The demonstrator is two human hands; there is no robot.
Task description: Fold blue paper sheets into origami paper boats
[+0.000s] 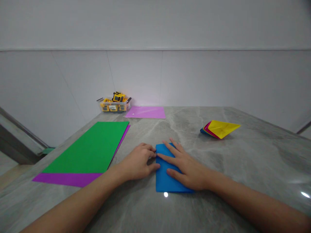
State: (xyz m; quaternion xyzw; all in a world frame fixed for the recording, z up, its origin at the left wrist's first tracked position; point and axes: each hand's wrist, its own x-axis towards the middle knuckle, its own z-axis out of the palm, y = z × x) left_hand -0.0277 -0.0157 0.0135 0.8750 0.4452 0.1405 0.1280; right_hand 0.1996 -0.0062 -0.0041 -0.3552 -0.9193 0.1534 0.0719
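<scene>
A sheet of blue paper (163, 181), apparently folded, lies flat on the table in front of me. My right hand (186, 166) rests on it with fingers spread, covering its right part. At the paper's left edge is my left hand (139, 161), its fingers curled together and its thumb tip on the edge. What the left fingertips do at the edge is partly hidden.
Left of my hands lies green paper (89, 149) over purple paper (68, 179). Further back are a pink sheet (147, 112) and a clear bin (121, 106) of yellow toy vehicles (119, 96). A folded multicoloured paper shape (222, 128) sits at right. Behind stands a wall (194, 77).
</scene>
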